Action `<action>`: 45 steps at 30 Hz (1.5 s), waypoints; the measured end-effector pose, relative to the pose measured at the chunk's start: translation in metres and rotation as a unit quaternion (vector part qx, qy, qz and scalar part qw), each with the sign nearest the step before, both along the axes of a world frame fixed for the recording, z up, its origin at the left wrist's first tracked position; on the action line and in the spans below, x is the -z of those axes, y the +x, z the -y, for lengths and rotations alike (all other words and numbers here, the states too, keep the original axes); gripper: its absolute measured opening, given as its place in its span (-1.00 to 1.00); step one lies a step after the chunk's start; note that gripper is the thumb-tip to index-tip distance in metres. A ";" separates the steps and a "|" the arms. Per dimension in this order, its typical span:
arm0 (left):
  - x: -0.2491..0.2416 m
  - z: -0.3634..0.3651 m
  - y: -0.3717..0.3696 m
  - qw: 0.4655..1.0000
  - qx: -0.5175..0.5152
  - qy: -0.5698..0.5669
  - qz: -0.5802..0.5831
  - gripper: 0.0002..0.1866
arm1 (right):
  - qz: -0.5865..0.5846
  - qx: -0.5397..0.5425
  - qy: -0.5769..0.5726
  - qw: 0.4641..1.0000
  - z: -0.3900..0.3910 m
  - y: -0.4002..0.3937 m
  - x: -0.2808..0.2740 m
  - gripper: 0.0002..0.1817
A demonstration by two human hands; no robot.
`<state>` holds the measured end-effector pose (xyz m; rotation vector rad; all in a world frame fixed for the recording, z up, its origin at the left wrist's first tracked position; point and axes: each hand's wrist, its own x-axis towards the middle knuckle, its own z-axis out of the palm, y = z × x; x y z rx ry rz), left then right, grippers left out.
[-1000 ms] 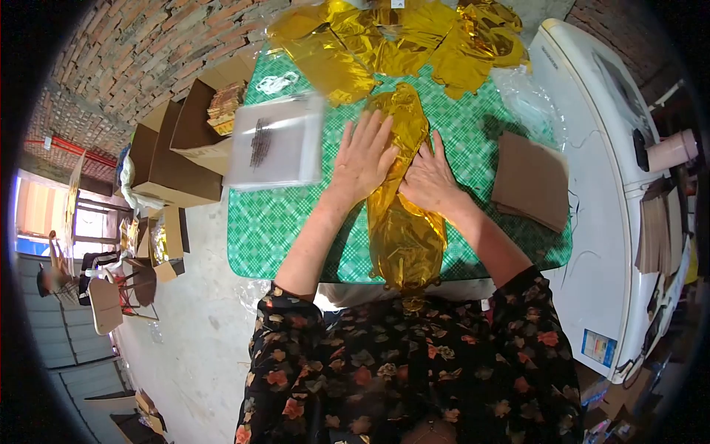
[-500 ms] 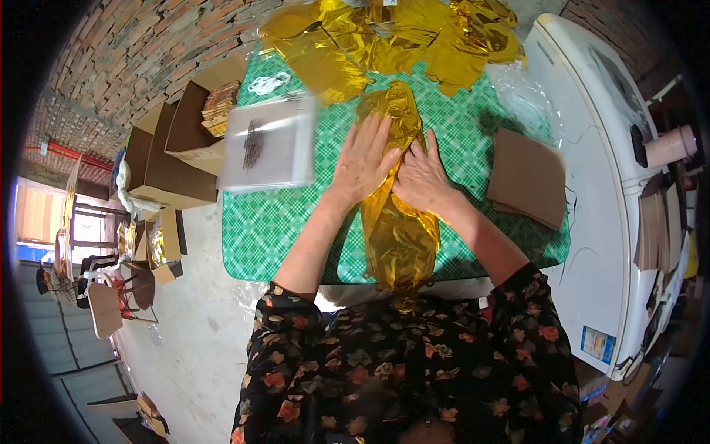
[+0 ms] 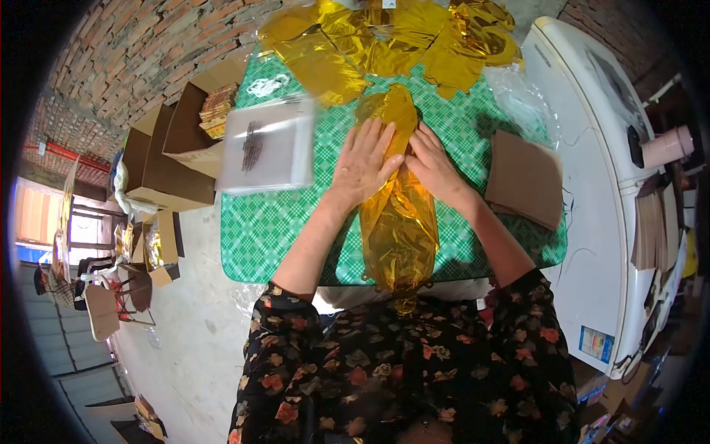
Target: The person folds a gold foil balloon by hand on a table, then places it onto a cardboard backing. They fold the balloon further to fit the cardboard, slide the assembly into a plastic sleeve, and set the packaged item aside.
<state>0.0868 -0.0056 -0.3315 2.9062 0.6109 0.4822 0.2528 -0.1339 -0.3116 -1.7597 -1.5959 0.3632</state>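
A flat gold foil balloon lies lengthwise before me, its near end hanging over the table edge towards my shirt. Its sides are folded inward, and the foil is creased around my hands. My left hand rests flat on the upper left part, fingers stretched out and thumb pointing right. Across from it, my right hand presses along the right edge with fingers extended; its thumb nearly meets the left thumb. Some foil beneath both palms is hidden.
More gold foil balloons spread over the far end of the green checked table. Clear plastic bags lie left, brown cardboard sheets right. Open cartons stand on the left; a white fridge borders the right.
My right hand has shifted slightly up and outward to the foil's right edge. The upper foil between my hands now looks flatter and smoother. My left hand has hardly moved.
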 end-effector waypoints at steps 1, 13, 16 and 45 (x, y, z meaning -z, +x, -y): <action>0.000 0.000 0.000 1.000 0.000 0.004 -0.001 -0.23 | -0.055 0.005 -0.003 0.998 0.000 0.003 -0.008 -0.37; -0.004 0.005 0.001 1.000 -0.007 0.022 -0.003 -0.22 | -0.089 0.170 -0.048 0.980 -0.049 0.042 0.001 -0.46; -0.002 0.004 0.000 0.999 -0.006 0.032 -0.003 -0.21 | 0.072 0.169 0.015 0.983 -0.052 0.043 0.020 -0.57; 0.004 0.032 -0.013 0.995 -0.036 0.083 0.034 -0.27 | -0.050 -0.059 0.100 0.992 -0.087 0.016 0.031 -0.62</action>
